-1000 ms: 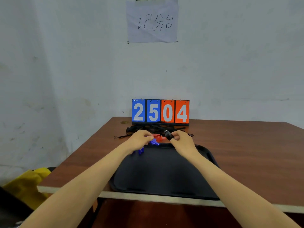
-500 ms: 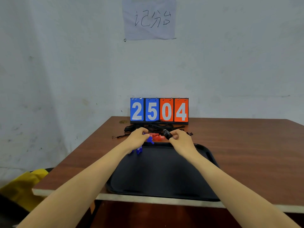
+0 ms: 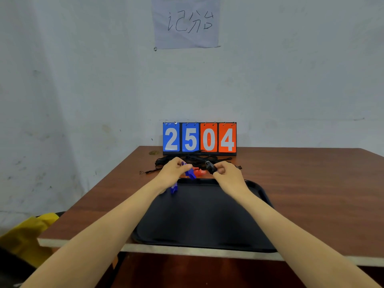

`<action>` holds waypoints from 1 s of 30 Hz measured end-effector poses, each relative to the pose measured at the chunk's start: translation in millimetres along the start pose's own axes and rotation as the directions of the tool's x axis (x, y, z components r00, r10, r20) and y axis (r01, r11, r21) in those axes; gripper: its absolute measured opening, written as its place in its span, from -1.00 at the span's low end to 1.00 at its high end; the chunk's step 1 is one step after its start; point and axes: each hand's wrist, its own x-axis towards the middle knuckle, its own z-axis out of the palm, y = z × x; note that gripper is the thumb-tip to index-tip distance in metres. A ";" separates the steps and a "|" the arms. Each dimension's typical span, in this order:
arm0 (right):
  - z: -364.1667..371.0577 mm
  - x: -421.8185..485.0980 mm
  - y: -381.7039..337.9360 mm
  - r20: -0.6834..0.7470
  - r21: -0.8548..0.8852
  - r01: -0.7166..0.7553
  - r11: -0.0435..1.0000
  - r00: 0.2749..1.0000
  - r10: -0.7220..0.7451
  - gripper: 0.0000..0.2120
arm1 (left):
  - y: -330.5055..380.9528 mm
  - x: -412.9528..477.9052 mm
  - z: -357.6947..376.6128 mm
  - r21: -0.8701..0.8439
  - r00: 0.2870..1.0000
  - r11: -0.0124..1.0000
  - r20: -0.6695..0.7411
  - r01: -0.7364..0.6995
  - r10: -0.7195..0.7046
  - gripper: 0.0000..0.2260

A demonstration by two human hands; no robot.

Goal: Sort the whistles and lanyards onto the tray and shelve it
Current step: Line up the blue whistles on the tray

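Both hands are at the far edge of the black tray (image 3: 207,223), a little apart from each other, each pinching something small. The left hand (image 3: 173,174) has its thumb and fingers closed on the top of a blue whistle (image 3: 190,173), which hangs just to the right of its fingertips, over the far rim of the tray. The right hand (image 3: 228,175) grips a small black piece (image 3: 211,168) with a metal ring at its top; whether it is a whistle or a lanyard clip cannot be told.

A red whistle (image 3: 198,171) lies on the table (image 3: 311,194) in the gap between the two hands, just beyond the tray. A second blue whistle (image 3: 174,189) sits at the tray's far left corner, just beside the left wrist. The black lanyards (image 3: 187,160) lie in a tangle on the table beyond the hands, one loose end trailing off to the left.

Behind the lanyards, against the wall, stands a flip scoreboard (image 3: 199,138) showing 2504, two blue cards and two orange. A handwritten paper sheet (image 3: 186,23) hangs on the wall above. Something yellow (image 3: 27,233) lies low at the near left, below the table.
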 end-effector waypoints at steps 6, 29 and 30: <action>1.2 1.4 2.8 -0.011 0.003 -0.014 1.000 1.000 0.014 -0.75 | -1.6 4.6 0.3 0.308 0.999 0.951 0.016 -0.041 0.038 -0.66; 3.6 3.0 13.6 0.019 -0.002 -0.058 0.998 0.998 0.058 -0.71 | -8.5 12.5 -6.4 0.680 0.956 0.731 -0.172 -0.059 0.237 -0.71; 4.6 3.4 13.0 0.025 -0.008 -0.061 0.998 0.998 0.062 -0.71 | -12.7 9.9 -14.0 0.656 0.960 0.749 -0.137 -0.098 0.245 -0.79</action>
